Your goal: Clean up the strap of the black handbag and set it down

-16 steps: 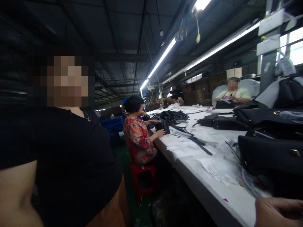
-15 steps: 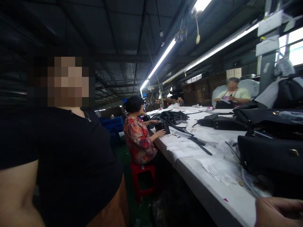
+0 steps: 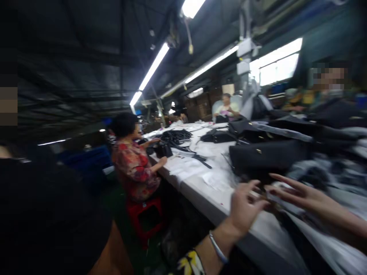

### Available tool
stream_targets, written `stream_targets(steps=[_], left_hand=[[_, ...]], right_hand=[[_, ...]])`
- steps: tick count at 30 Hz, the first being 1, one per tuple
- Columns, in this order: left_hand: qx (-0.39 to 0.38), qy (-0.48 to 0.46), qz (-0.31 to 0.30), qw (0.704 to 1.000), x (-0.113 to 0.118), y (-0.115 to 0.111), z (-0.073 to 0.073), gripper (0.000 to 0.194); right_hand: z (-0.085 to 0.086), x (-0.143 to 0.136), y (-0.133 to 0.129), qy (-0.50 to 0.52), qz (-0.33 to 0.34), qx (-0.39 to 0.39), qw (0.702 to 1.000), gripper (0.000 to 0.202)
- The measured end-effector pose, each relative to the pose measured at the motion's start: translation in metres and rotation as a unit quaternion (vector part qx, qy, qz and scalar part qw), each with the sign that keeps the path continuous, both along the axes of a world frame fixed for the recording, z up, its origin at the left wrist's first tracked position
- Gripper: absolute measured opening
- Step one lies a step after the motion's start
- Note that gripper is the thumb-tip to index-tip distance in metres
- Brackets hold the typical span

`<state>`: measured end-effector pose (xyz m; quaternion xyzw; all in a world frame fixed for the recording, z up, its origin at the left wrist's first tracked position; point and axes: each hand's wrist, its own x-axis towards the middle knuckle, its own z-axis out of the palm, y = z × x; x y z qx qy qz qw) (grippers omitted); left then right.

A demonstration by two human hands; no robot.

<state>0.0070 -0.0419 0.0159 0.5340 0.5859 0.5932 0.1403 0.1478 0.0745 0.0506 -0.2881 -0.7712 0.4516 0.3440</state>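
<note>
Both my hands reach over the front edge of the long white table (image 3: 200, 191). My left hand (image 3: 243, 206), a bracelet on its wrist, has its fingers bent toward my right hand; motion blur hides whether it grips anything. My right hand (image 3: 298, 193) is stretched out flat with fingers apart, over pale wrapping or paper (image 3: 276, 189) lying between the hands. Just behind both hands lies a black handbag (image 3: 266, 158) with small gold fittings.
A person in a floral top (image 3: 133, 168) sits on a red stool (image 3: 146, 215) at the table, hands on a small black bag (image 3: 163, 149). A person in black (image 3: 43, 214) stands close on my left. More black bags, straps (image 3: 174, 135) and papers (image 3: 189, 168) cover the table.
The view has swung to the right and blurred. Both my hands now show over the table edge; before, only one hand showed at the bottom right corner.
</note>
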Motion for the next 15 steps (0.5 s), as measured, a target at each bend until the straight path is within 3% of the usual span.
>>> stream_targets(steps=[1, 3, 6, 9, 12, 15], left_hand=[[-0.016, -0.028, -0.002, 0.999, -0.002, -0.004, -0.002, 0.060], [-0.021, -0.074, 0.003, 0.997, -0.009, -0.004, -0.008, 0.058], [0.006, -0.090, -0.005, 0.996, -0.020, 0.000, -0.013, 0.059], [0.038, -0.087, 0.010, 0.995, -0.027, -0.006, -0.002, 0.063], [0.050, -0.042, 0.033, 0.997, -0.024, -0.021, 0.012, 0.062], [0.084, 0.112, 0.018, 0.990, -0.005, -0.040, 0.007, 0.052]], right_hand=[[-0.006, 0.009, 0.000, -0.018, 0.020, -0.047, 0.999, 0.064], [-0.016, 0.020, 0.000, -0.047, 0.021, -0.054, 0.997, 0.067], [-0.026, 0.030, -0.008, -0.069, 0.001, 0.050, 0.996, 0.059], [-0.038, 0.040, -0.031, -0.150, 0.007, 0.167, 0.975, 0.066], [-0.060, 0.045, -0.051, -0.234, 0.014, 0.250, 0.940, 0.070], [-0.085, 0.040, -0.055, -0.256, -0.002, 0.302, 0.918, 0.063]])
